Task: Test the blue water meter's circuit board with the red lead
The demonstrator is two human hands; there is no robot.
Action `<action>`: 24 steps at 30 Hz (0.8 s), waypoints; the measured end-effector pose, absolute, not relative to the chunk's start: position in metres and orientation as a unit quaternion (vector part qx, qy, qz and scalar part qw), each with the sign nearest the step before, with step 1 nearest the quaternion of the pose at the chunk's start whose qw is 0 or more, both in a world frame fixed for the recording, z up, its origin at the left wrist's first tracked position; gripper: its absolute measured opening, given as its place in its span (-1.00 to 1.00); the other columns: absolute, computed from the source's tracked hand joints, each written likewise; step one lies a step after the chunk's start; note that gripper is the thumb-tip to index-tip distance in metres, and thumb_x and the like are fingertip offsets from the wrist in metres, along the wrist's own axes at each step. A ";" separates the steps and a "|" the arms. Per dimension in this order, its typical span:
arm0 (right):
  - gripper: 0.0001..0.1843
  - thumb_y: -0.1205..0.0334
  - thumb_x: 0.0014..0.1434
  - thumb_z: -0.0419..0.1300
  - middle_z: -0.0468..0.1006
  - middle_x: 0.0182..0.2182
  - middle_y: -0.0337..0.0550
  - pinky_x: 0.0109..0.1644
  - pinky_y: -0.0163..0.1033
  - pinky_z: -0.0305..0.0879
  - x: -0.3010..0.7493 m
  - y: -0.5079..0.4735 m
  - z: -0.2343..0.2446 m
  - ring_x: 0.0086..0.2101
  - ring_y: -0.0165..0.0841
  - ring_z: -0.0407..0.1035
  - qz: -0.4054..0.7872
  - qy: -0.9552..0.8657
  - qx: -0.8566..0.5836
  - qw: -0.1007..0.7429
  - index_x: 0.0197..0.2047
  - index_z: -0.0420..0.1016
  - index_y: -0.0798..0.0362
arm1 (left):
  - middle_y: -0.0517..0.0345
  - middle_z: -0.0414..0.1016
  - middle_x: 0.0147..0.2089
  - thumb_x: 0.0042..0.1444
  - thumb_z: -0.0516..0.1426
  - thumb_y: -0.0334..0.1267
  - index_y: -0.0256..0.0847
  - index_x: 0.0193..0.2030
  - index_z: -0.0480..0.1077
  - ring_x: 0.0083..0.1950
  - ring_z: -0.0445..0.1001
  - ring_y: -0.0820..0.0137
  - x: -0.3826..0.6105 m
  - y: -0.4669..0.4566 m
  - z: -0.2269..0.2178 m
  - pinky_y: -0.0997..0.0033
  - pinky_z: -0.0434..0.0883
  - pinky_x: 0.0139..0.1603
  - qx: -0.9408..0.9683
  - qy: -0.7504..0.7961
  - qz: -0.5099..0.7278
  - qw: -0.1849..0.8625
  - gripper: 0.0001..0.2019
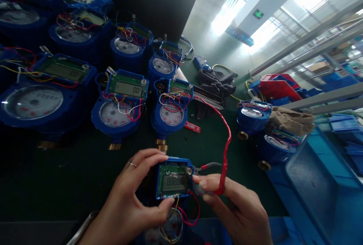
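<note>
My left hand [130, 196] pinches the left side of a blue water meter's display module [173, 179], thumb at its lower edge and fingers over its top. The green screen shows a row of digits. My right hand [235, 209] grips a small clip at the module's right edge, with a red cable [225, 150] looping up from it toward the meters behind. Red, yellow and blue wires hang below the module over the meter's dial [170, 230].
Several blue water meters [119, 105] with open wiring stand in rows across the dark green bench. Dark cloth [215, 80] lies behind them. Two more meters [253, 114] and a tan cloth [292, 120] sit at right beside a blue bin [320, 184].
</note>
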State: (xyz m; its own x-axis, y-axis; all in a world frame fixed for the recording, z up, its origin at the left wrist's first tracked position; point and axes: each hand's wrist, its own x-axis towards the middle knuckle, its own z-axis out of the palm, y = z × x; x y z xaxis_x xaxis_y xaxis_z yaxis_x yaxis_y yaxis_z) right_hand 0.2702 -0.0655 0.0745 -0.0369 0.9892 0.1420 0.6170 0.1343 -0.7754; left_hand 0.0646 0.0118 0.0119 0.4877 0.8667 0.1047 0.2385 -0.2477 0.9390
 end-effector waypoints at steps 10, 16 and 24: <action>-0.75 0.46 0.21 0.19 0.61 -0.13 -0.23 -0.05 -0.44 0.47 0.270 -0.066 0.072 -0.14 -0.39 0.52 0.280 -0.656 -0.608 0.349 -0.08 0.44 -0.02 | 0.46 0.24 0.15 0.02 0.15 -0.29 0.16 0.11 0.20 0.17 0.27 0.61 0.064 0.012 0.023 0.78 0.15 0.21 0.722 0.402 0.292 0.481 -0.50; -0.79 0.43 0.22 0.20 0.62 -0.18 -0.21 -0.12 -0.40 0.51 0.268 -0.063 0.074 -0.21 -0.36 0.54 0.270 -0.658 -0.610 0.350 -0.10 0.46 0.00 | 0.42 0.25 0.14 0.01 0.16 -0.29 0.13 0.12 0.21 0.15 0.29 0.59 0.064 0.012 0.019 0.76 0.17 0.20 0.729 0.392 0.299 0.475 -0.50; -0.77 0.42 0.22 0.19 0.62 -0.19 -0.18 -0.11 -0.40 0.51 0.265 -0.063 0.083 -0.21 -0.35 0.54 0.235 -0.682 -0.635 0.278 -0.06 0.48 0.03 | 0.24 0.29 0.14 -0.02 0.19 -0.28 0.07 0.13 0.24 0.14 0.34 0.37 0.064 0.010 0.012 0.43 0.36 0.16 0.731 0.379 0.310 0.474 -0.47</action>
